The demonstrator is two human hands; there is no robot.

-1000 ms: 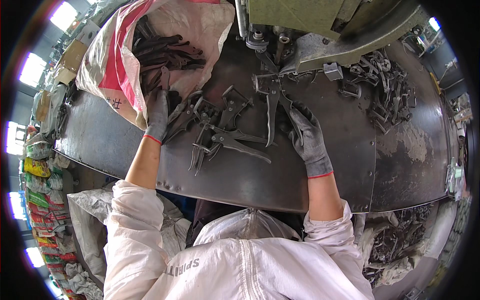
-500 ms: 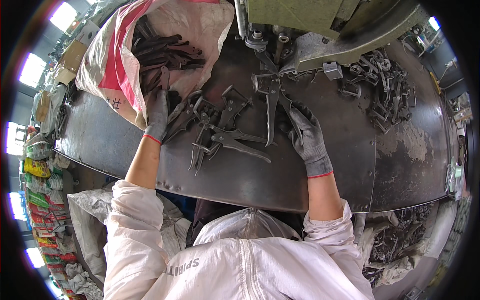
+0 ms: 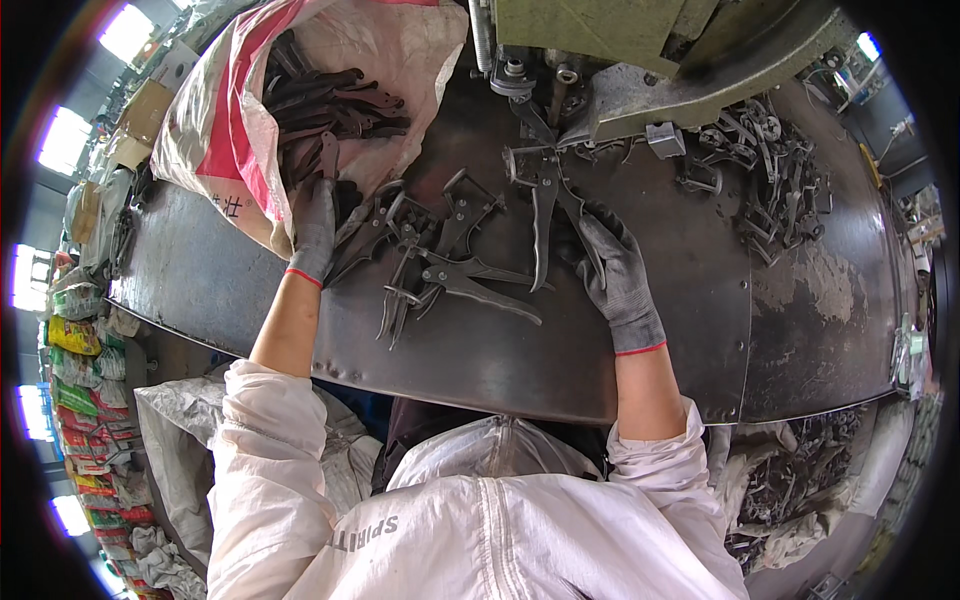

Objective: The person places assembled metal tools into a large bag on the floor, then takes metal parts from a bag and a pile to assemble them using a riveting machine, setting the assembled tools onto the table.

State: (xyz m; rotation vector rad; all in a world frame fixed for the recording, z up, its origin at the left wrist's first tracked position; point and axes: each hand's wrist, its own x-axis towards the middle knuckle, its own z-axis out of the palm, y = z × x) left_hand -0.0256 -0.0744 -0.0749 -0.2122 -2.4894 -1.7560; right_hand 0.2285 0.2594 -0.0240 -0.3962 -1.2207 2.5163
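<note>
we've got both hands on a dark steel bench top [image 3: 470,350] whose near edge curves just in front of our chest. open room: the bare strip of plate btwn the 2 forearms & the wide worn patch on the right side of the plate, w/ nothing lying on it.

left hand [image 3: 316,228] - grey glove, red cuff - sits at the mouth of the white woven sack [image 3: 215,120], which lies slumped on the bench's far left corner. fingers are stretched fwd & nearly flat, tips on a dark metal handle blank [image 3: 328,155] at the sack's lip; can't tell if they actually grip it. the sack is packed w/ more dark handle blanks [image 3: 330,95], piled loose.

right hand [image 3: 618,275], same glove, lies on the plate right of centre. fingers spread & lightly curled, tips touching the right leg of the long plier part [image 3: 540,215] that stands w/ its head under the green press [image 3: 640,50] at the far edge; no closed grip that we can see.

btwn the hands: a loose heap of plier halves [image 3: 430,250], handles crossing, touching one another. far right - a 2nd heap of dark parts [image 3: 765,170] near the press base, well apart from either hand. below the bench edge on the right, another sack [image 3: 790,490] holds similar dark pieces.
</note>
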